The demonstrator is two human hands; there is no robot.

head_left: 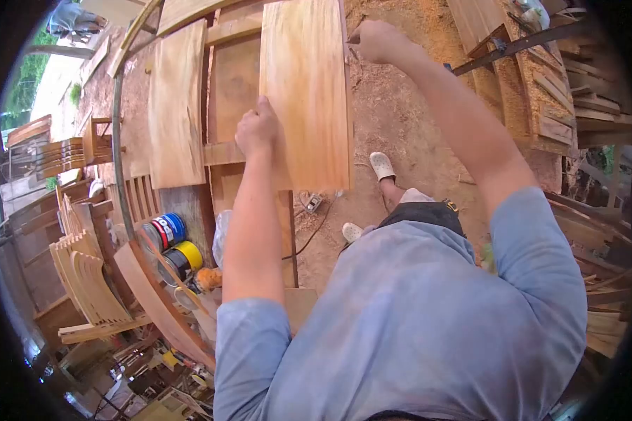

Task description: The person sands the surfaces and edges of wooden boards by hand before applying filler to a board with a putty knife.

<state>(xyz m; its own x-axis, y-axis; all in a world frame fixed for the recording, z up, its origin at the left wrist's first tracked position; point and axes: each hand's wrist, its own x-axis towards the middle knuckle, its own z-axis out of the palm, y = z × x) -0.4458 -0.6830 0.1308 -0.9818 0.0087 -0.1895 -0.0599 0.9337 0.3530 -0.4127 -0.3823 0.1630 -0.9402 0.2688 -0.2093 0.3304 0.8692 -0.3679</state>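
Observation:
A wide pale wooden board [305, 91] lies across a wooden frame [233, 84] in front of me. My left hand [258, 130] is closed on the board's left edge, thumb pointing up along it. At the far right edge of the same board is my right hand [383, 42], its fingers pinched together. Whatever those fingers hold, if anything, is too small to make out. A second wooden plank [178, 105] rests on the frame to the left, apart from my hands.
A blue can [167, 229] and a yellow-and-black can [182, 259] stand left of my forearm. A small device [311, 203] with a black cord lies on the dusty ground. Curved wooden slats [95, 281] are at left; stacked timber [555, 105] at right.

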